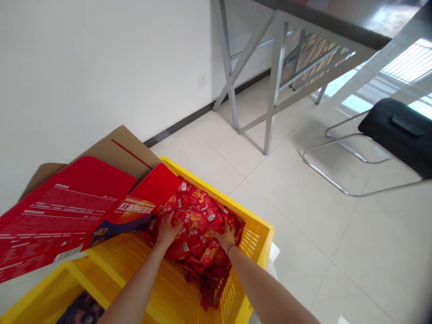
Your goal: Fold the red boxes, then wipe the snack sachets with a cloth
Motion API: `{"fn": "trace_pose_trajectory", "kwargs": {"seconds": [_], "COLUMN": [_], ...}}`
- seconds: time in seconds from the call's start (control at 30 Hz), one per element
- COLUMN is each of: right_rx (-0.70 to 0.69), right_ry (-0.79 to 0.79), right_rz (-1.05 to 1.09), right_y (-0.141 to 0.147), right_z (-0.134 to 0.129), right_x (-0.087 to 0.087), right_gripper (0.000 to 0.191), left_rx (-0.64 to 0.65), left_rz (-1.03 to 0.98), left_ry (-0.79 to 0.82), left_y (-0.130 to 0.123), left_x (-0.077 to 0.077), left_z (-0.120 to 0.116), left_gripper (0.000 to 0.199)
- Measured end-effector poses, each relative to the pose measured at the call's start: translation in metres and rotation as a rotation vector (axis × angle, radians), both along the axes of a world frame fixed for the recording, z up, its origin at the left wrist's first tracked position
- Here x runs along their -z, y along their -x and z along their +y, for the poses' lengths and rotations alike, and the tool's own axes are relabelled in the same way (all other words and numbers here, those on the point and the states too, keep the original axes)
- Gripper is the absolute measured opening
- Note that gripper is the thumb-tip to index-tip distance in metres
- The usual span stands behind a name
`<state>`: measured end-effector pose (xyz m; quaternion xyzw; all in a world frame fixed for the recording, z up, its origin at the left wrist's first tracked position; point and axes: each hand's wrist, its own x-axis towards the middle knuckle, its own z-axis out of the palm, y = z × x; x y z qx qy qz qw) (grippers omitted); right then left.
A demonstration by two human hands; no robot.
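Note:
Small shiny red packets (197, 220) lie in a heap inside a yellow plastic crate (256, 234). My left hand (167, 231) rests on the left side of the heap, thumb and forefinger apart; its other fingertips are hard to make out. On the heap's right side, my right hand (225, 236) touches the packets with thumb and fingers spread, a thin dark band at the wrist. A red printed carton (111, 198) with raised flaps leans over the crate's left side, close to my left hand.
Another yellow crate (37, 292) at the lower left holds dark purple packets (81, 310). A metal-legged table (273, 85) stands by the white wall. At right is a black chair with chrome legs (324, 175). Bits of white paper lie on the tiled floor.

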<state>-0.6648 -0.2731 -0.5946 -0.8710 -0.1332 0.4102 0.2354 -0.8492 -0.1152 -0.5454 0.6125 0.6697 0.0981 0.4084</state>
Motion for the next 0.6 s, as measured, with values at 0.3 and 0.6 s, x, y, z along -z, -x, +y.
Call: {"fn": "trace_pose_trajectory", "kwargs": {"seconds": [0.3, 0.6], "right_rx": [0.008, -0.062], "right_ry": [0.145, 0.089], "right_rz": [-0.074, -0.085], "right_y": [0.011, 0.038], "right_z": [0.001, -0.013], "right_x": [-0.003, -0.020], "right_gripper": [0.073, 0.062], "left_rx": [0.031, 0.150], "left_rz": [0.295, 0.188], "left_ry": [-0.014, 0.026], "left_y": [-0.027, -0.056], "left_x": [0.029, 0.018], "left_z": [-0.068, -0.149], "left_gripper": [0.086, 0.061]}}
